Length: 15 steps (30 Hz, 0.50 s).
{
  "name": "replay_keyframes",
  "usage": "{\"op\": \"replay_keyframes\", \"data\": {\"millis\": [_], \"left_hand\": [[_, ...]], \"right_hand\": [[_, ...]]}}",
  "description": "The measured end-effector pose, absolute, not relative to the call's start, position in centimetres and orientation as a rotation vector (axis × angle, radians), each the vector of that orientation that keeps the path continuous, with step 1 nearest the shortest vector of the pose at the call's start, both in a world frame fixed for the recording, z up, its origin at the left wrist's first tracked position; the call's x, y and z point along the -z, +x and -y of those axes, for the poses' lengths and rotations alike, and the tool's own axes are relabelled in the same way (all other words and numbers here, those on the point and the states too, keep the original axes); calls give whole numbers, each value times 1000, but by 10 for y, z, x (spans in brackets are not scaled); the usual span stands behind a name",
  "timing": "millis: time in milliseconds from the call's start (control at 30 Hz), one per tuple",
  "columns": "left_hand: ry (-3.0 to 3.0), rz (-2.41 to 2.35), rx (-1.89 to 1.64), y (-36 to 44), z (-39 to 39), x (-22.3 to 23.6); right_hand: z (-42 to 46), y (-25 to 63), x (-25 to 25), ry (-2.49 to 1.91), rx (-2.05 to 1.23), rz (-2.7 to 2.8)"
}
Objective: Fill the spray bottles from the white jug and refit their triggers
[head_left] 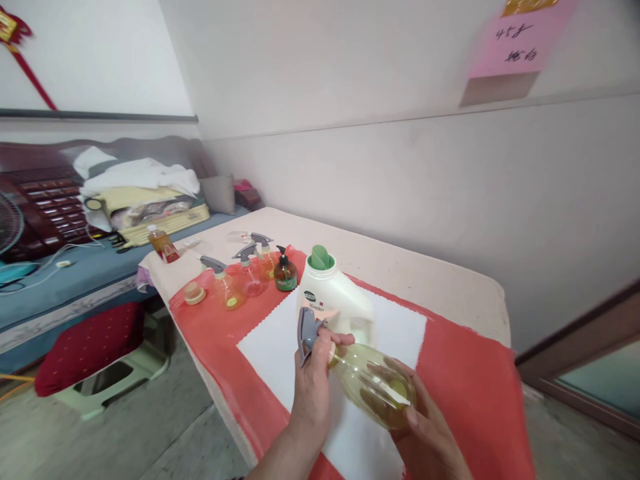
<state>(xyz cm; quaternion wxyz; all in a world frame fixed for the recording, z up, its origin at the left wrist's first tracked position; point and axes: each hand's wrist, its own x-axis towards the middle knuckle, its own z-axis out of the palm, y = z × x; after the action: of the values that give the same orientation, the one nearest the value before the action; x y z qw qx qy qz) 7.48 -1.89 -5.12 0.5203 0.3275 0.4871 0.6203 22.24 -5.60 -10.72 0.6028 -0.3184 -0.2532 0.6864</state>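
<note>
A clear yellow spray bottle (pixel 367 380) with a grey trigger head (pixel 309 332) lies tilted between my hands, its head pointing to the left. My left hand (pixel 320 363) is wrapped around the neck, just below the trigger. Around the rounded base closes my right hand (pixel 425 417), fingers behind and thumb in front. Directly behind the spray bottle stands a large white detergent jug (pixel 327 287), upright, with a green piece (pixel 321 257) in its mouth. Under them is a white sheet (pixel 273 340) on a red cloth (pixel 215 340).
Several spray bottles (pixel 229 293) with grey triggers stand at the cloth's left, near a brown pump bottle (pixel 285 272) and a pale round cap (pixel 195 293). An amber bottle (pixel 163 244) is at the table's far left corner. A red-topped stool (pixel 100 347) stands left of the table.
</note>
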Motion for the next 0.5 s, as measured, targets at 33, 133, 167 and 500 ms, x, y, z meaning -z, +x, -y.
{"op": "replay_keyframes", "data": {"millis": [33,133,167,500], "left_hand": [[802,-1171,-1478,75,19,51],[808,-1130,-1462,75,20,49],[796,-1105,-1473,75,20,49],[818,-871,-1478,73,23,48]], "right_hand": [[56,222,106,-746,-1589,586],[58,221,104,-770,-1594,597],[59,221,103,-769,-1605,603],[60,211,112,-832,-1835,478]]}}
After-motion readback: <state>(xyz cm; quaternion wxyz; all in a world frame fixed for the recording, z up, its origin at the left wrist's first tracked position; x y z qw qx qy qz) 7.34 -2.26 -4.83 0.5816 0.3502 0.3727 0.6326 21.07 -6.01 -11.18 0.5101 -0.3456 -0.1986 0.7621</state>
